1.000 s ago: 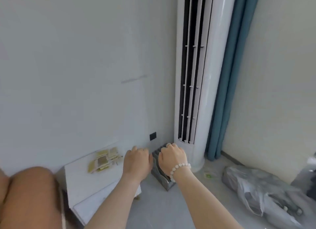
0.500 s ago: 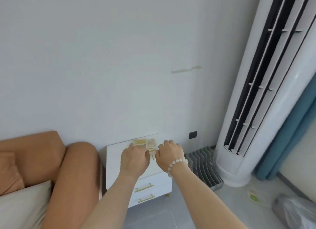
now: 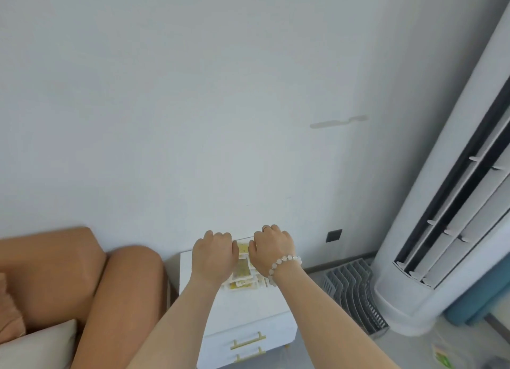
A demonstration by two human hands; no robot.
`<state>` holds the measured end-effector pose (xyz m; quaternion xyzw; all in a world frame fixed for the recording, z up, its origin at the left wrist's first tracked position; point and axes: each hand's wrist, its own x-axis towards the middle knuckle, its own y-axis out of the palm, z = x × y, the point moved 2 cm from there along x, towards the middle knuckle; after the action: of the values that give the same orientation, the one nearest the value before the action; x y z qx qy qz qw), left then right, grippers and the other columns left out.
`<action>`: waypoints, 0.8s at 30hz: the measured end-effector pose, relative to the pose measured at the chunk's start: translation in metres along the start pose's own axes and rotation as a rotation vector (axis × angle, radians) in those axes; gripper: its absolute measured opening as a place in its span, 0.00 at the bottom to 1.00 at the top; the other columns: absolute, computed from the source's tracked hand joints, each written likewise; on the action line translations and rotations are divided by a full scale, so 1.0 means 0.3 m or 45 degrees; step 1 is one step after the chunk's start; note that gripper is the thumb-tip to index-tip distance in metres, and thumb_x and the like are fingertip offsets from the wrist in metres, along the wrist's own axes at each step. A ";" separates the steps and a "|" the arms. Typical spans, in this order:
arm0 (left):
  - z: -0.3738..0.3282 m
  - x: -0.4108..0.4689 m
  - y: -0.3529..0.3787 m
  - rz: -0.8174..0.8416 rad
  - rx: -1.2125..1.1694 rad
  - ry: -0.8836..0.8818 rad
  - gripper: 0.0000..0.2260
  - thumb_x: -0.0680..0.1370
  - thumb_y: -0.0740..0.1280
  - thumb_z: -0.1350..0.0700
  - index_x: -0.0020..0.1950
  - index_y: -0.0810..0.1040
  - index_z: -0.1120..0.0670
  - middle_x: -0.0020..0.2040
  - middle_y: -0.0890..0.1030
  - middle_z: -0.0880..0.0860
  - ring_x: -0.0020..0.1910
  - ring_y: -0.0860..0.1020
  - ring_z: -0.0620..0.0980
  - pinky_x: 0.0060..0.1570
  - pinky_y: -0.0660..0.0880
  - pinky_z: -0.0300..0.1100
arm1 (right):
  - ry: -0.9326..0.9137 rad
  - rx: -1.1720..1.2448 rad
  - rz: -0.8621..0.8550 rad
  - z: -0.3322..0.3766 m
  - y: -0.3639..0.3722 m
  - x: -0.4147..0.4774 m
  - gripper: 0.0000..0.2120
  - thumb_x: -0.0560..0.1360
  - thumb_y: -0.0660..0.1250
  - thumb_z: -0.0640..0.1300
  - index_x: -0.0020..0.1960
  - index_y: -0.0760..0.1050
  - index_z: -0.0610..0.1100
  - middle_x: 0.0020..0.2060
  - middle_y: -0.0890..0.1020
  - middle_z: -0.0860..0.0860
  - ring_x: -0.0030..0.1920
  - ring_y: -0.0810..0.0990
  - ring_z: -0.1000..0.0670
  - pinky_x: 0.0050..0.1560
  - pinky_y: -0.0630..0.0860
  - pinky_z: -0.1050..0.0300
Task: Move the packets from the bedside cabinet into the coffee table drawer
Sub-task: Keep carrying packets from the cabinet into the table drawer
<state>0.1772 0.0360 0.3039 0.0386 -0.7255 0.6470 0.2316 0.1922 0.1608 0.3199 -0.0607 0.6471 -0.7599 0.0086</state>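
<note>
The pick-up step is in hand: the packets point(image 3: 242, 269) lie heaped on the bedside cabinet point(image 3: 248, 302), flanked by the left hand point(image 3: 212, 258) and right hand point(image 3: 271, 248), both curled; whether anything is pinched cannot be told. Next, the heap must be gathered together.

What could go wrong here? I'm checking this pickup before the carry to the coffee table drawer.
1. The packets lie in a loose, overlapping pile on the bedside cabinet, so some may slip out or be left behind when gathered.
2. The left hand and right hand cover much of the pile, so packets beneath them could be missed.
3. The pile sits near the wall; a packet could be pushed off the back edge.
</note>
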 end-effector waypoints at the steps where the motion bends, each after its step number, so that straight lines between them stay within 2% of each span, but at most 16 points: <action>1: 0.016 0.017 0.022 0.001 -0.009 -0.005 0.28 0.55 0.80 0.59 0.26 0.57 0.50 0.17 0.64 0.48 0.19 0.69 0.52 0.24 0.53 0.34 | 0.010 0.018 0.009 0.000 0.018 0.020 0.19 0.81 0.49 0.47 0.55 0.76 0.40 0.52 0.77 0.46 0.57 0.72 0.46 0.53 0.67 0.54; 5: 0.049 0.063 0.107 0.034 0.004 -0.026 0.28 0.55 0.80 0.59 0.26 0.57 0.51 0.19 0.58 0.47 0.20 0.62 0.50 0.23 0.53 0.36 | 0.069 0.037 0.078 -0.051 0.087 0.075 0.18 0.81 0.49 0.47 0.54 0.76 0.40 0.52 0.77 0.46 0.56 0.72 0.47 0.50 0.66 0.55; 7: 0.057 0.097 0.146 0.045 0.015 -0.032 0.28 0.54 0.80 0.59 0.25 0.58 0.51 0.22 0.56 0.46 0.20 0.62 0.50 0.23 0.53 0.35 | 0.099 0.032 0.110 -0.091 0.114 0.117 0.18 0.81 0.49 0.46 0.54 0.76 0.41 0.52 0.77 0.46 0.56 0.72 0.47 0.50 0.66 0.55; 10: 0.067 0.142 0.232 0.125 0.033 -0.080 0.24 0.53 0.80 0.58 0.21 0.62 0.52 0.17 0.61 0.48 0.18 0.65 0.51 0.24 0.52 0.33 | 0.118 0.038 0.135 -0.148 0.160 0.211 0.18 0.81 0.49 0.47 0.53 0.76 0.41 0.51 0.77 0.47 0.55 0.72 0.47 0.51 0.66 0.55; 13: 0.074 0.176 0.330 0.228 0.021 -0.108 0.26 0.52 0.81 0.58 0.22 0.61 0.51 0.17 0.66 0.49 0.19 0.68 0.51 0.23 0.49 0.34 | 0.100 0.046 0.185 -0.186 0.224 0.320 0.18 0.81 0.49 0.47 0.53 0.76 0.41 0.51 0.77 0.47 0.56 0.72 0.47 0.52 0.67 0.55; 17: 0.101 0.266 0.429 0.246 0.032 -0.134 0.27 0.55 0.79 0.58 0.26 0.57 0.50 0.22 0.56 0.47 0.19 0.65 0.50 0.23 0.53 0.37 | 0.064 0.104 0.253 -0.229 0.313 0.470 0.18 0.81 0.50 0.47 0.53 0.76 0.42 0.52 0.77 0.48 0.56 0.72 0.48 0.52 0.66 0.55; 19: 0.114 0.332 0.484 0.254 0.074 -0.141 0.22 0.59 0.74 0.59 0.24 0.58 0.50 0.20 0.58 0.47 0.19 0.68 0.51 0.24 0.54 0.36 | 0.066 0.121 0.278 -0.274 0.357 0.549 0.18 0.81 0.50 0.48 0.53 0.76 0.42 0.51 0.77 0.48 0.56 0.72 0.48 0.51 0.66 0.56; 22: 0.139 0.416 0.580 0.299 0.071 -0.201 0.24 0.57 0.78 0.59 0.24 0.60 0.50 0.18 0.64 0.48 0.20 0.70 0.52 0.24 0.56 0.36 | 0.098 0.123 0.323 -0.357 0.435 0.649 0.17 0.81 0.49 0.47 0.52 0.76 0.42 0.50 0.77 0.48 0.55 0.73 0.48 0.50 0.67 0.56; 24: 0.160 0.429 0.641 0.354 0.068 -0.253 0.19 0.61 0.74 0.58 0.22 0.64 0.52 0.18 0.65 0.48 0.20 0.71 0.53 0.24 0.54 0.34 | 0.100 0.110 0.364 -0.399 0.488 0.702 0.18 0.81 0.49 0.47 0.52 0.76 0.42 0.50 0.77 0.48 0.54 0.73 0.48 0.51 0.67 0.56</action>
<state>-0.0194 0.0523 0.1737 0.0076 -0.7256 0.6849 0.0659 -0.0388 0.2353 0.1743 0.0624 0.6156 -0.7799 0.0941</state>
